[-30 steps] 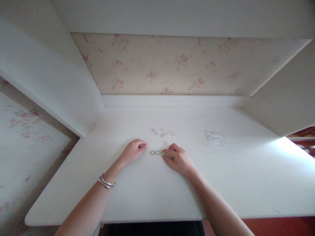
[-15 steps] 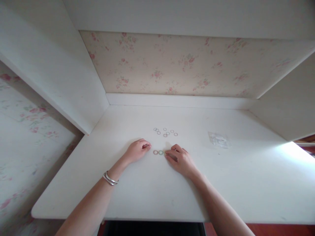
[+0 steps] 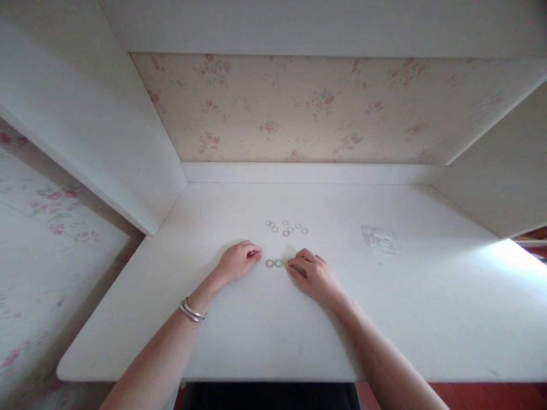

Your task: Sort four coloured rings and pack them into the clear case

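Observation:
On the white desk (image 3: 239,341) my left hand (image 3: 240,260) rests with its fingers curled together; anything inside them is hidden. To its right lie a reddish ring (image 3: 266,263) and a green ring (image 3: 276,263), side by side. Just right of the green ring, the fingertips of my right hand (image 3: 311,272) pinch a small yellowish ring (image 3: 288,262), mostly covered by the fingers. Farther back, several thin pale rings (image 3: 274,230) are scattered, a few of them touching or overlapping.
A clear plastic bag (image 3: 380,240) lies on the desk to the right. White panels (image 3: 106,114) enclose the desk on the left, right and above. Floral wallpaper (image 3: 273,108) covers the wall behind. A dark shape (image 3: 269,396) shows below the front edge.
The yellowish ring under my right fingertips now sits slightly farther right, with a gap to the green ring. My left hand stays in place. The view has shifted slightly.

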`<act>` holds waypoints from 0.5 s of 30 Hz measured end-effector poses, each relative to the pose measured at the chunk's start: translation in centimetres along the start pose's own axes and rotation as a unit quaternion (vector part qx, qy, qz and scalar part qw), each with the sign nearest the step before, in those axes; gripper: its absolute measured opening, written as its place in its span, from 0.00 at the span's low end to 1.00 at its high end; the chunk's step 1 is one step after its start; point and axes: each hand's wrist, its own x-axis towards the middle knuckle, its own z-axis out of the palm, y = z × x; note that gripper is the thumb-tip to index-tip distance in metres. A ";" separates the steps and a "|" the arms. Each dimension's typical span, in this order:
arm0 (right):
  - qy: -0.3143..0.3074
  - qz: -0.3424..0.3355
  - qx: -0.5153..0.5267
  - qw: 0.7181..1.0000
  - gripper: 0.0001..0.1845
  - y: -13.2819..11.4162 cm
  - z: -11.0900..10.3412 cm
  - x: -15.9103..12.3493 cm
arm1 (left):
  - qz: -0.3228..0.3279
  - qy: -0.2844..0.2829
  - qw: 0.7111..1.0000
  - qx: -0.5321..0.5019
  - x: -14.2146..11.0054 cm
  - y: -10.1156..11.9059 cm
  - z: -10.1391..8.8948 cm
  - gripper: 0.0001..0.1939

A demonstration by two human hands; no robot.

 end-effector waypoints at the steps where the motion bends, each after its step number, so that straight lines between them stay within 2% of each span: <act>1: 0.000 0.000 0.002 1.000 0.09 0.0 0.0 0.0 | 0.001 -0.001 1.000 0.000 0.0 0.0 0.0 0.11; 15: -0.003 0.001 -0.004 1.000 0.10 -0.1 -0.1 0.1 | 0.005 -0.003 1.000 -0.002 0.0 -0.1 0.0 0.12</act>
